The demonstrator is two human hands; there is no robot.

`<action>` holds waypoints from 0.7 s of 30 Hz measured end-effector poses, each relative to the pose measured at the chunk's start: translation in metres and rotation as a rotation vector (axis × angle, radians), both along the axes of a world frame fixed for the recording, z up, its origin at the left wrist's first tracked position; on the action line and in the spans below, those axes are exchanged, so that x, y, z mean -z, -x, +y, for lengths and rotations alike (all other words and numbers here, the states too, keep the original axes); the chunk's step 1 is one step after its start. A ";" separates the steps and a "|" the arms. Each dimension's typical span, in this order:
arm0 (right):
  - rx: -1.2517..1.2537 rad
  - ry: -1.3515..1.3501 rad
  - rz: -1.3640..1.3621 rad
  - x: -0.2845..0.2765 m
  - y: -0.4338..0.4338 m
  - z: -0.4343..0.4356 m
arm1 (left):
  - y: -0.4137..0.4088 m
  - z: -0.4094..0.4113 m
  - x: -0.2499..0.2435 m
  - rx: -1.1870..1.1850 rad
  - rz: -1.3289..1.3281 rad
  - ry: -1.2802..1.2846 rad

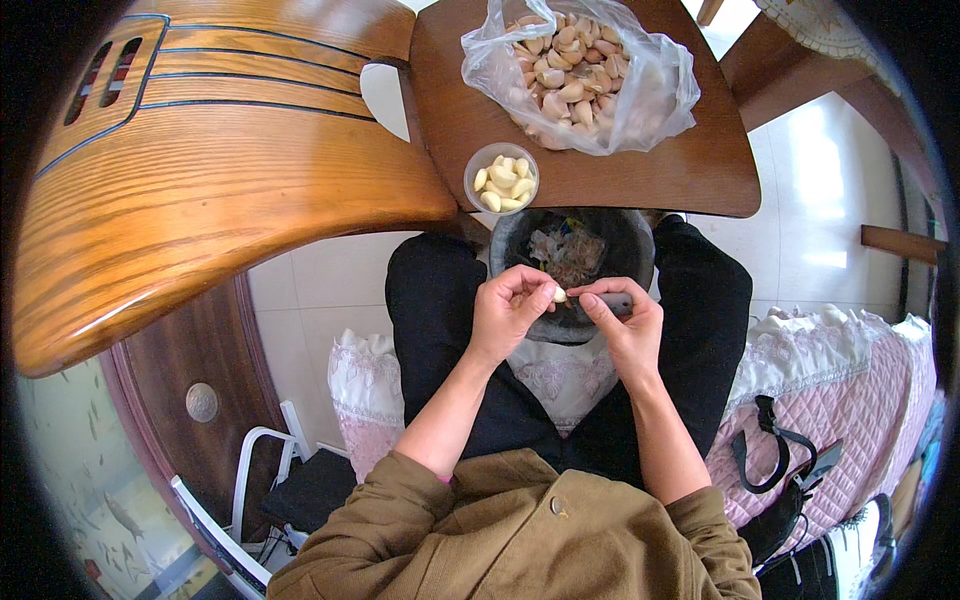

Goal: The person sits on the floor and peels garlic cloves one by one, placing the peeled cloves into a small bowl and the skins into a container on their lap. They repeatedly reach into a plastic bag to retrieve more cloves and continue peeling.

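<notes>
My left hand (510,311) pinches a pale garlic clove (559,295) between thumb and fingertips. My right hand (624,322) is closed around the grey handle of a small tool (616,303), probably a knife, with its blade hidden; the thumb and forefinger reach to the clove. Both hands are above a dark bin (574,330) that contains garlic skins (568,251) and crumpled plastic. Beyond them, a clear plastic cup (469,178) of peeled cloves sits at the edge of the brown wooden seat. Behind it lies an open clear plastic bag (652,120) full of unpeeled garlic cloves (574,75).
At left a large wooden chair back (262,165) juts over the floor. My knees flank the bin. A pink quilted cover (840,405) with a black bag and strap (776,510) lies at right; a white metal frame (247,465) stands lower left.
</notes>
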State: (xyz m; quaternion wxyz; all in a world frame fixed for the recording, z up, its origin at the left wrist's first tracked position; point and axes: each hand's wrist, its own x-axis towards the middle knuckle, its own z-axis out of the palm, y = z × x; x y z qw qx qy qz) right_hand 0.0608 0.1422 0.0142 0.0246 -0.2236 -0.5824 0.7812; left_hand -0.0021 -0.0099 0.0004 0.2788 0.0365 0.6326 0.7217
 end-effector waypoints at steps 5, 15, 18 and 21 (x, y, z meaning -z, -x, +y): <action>-0.009 -0.052 -0.025 0.001 -0.001 -0.001 | 0.000 -0.001 0.000 0.004 -0.022 0.018; 0.018 -0.199 -0.049 -0.003 -0.002 -0.002 | 0.000 0.001 -0.002 0.014 -0.038 0.043; 0.060 -0.098 -0.041 -0.003 -0.001 -0.002 | 0.001 0.001 -0.001 0.037 -0.027 0.020; 0.056 -0.003 -0.048 -0.004 -0.001 0.002 | 0.002 0.002 -0.003 0.042 -0.012 0.004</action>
